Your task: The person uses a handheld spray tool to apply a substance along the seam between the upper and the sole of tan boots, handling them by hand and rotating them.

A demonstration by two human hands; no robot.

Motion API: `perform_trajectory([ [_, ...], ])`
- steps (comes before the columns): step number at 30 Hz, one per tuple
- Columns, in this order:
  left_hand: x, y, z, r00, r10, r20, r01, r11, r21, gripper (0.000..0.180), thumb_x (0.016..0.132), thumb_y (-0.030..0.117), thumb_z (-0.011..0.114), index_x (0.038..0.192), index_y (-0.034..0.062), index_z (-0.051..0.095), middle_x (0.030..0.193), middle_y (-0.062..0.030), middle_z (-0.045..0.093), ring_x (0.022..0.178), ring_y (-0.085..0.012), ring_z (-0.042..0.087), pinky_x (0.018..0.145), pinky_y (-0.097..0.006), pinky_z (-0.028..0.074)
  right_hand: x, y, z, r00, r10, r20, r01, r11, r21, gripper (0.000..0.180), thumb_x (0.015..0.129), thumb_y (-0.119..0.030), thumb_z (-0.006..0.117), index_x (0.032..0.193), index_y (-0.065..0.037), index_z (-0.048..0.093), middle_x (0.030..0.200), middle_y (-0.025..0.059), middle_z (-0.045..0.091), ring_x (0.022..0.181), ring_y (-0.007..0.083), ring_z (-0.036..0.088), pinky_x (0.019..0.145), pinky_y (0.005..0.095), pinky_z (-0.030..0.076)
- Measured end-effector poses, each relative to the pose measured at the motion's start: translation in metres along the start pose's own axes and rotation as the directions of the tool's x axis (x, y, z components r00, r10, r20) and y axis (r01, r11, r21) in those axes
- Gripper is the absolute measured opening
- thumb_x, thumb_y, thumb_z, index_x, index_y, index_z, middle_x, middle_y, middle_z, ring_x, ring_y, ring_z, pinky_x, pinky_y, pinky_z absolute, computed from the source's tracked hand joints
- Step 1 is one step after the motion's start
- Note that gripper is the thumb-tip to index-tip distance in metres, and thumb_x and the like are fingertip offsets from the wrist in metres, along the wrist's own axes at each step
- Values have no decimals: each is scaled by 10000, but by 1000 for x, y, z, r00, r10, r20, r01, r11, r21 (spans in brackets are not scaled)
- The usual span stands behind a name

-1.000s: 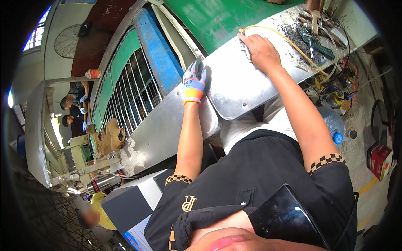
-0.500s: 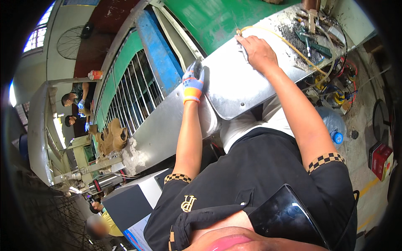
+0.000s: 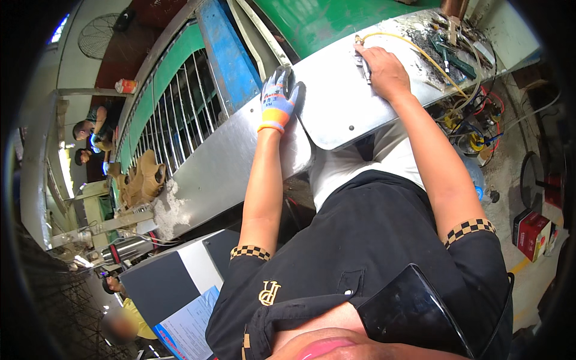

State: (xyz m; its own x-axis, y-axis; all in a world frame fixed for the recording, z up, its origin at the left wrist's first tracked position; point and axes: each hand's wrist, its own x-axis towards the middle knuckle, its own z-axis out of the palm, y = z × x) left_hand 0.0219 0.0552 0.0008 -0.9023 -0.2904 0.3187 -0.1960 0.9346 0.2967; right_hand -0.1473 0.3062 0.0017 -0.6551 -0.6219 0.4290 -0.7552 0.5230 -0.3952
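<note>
A hose-fed metal hand tool [image 3: 365, 71] lies at the thumb side of the bare right grip [image 3: 389, 73], which is closed on it near the far edge of the pale metal desk [image 3: 333, 111]. A yellow hose [image 3: 421, 52] leaves the brass fitting [image 3: 359, 39] at the tool's far end and arcs rightward; for good control, it is probably best kept slack, free of the green-handled tool [image 3: 461, 65] and dark debris [image 3: 427, 41]. The gloved left grip [image 3: 278, 99] rests beside the seam between the desk and a metal panel [image 3: 234, 156]; whether it holds anything cannot be told. Light, steady pressure there should brace the body, with fingertips kept out of the gap. Farther out are a green surface [image 3: 336, 24] and, at left, brown shoe-like pieces [image 3: 146, 177].
</note>
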Motion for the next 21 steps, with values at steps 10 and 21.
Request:
perform_trajectory([
  [10,-142,-276,-133,732,-616,-290,652,757,37,638,813,375,727,1324,37,550,1343,-205,555,1260,-373,501,1082,-421,392,7,-6,1,995,-90,-40,86,991,-104,519,826,-104,647,1329,-194,555,1114,99,640,1060,290,603,889,392,475],
  [21,-249,-475,-265,530,-692,-491,684,7,729,679,823,573,644,1431,328,467,1389,-153,511,1178,-342,572,949,-503,478,15,-20,10,996,-47,-74,31,977,-213,553,786,-129,698,1313,-219,557,1058,64,639,1000,272,610,865,388,500],
])
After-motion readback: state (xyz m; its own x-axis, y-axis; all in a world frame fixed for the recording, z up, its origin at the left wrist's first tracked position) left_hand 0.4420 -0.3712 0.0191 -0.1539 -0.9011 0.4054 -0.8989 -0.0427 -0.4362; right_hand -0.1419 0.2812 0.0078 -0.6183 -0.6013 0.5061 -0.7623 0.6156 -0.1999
